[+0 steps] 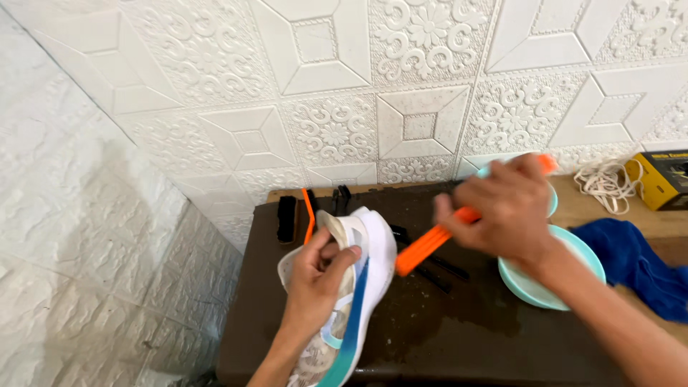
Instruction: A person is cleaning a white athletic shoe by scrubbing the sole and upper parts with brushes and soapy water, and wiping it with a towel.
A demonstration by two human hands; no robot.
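So, only one view, the head camera looking down at a dark brown desk [459, 337] whose top looks wet and blotchy. The left hand [315, 283] has its grip closed on a white sneaker [362, 287], fingers tucked into the shoe's opening and thumb over the edge. The shoe sits at the near left part of the desk, tilted on its side, with a blue stripe running down it and a teal sole edge at the near end.

The right hand [509, 208] is raised above the middle of the desk, just right of the shoe, with its grip closed around an orange brush [430, 247]. That brush is a bit motion-blurred, so I can't make out the bristles; its lower end points toward the shoe's far end but isn't touching it as far as I can tell.

Under and behind the right hand there's a light teal bowl [534, 290], partly hidden by the wrist. Right of that lies a crumpled blue cloth [638, 265]. At the far right, near the wall, there's a bundle of white laces [605, 186] and beside it a yellow and black box [663, 179]. Near the far left edge of the desk sit a dark brush [287, 218] and another thin orange tool [309, 215], just beyond the shoe. Behind it all is a white embossed tile wall [344, 86].
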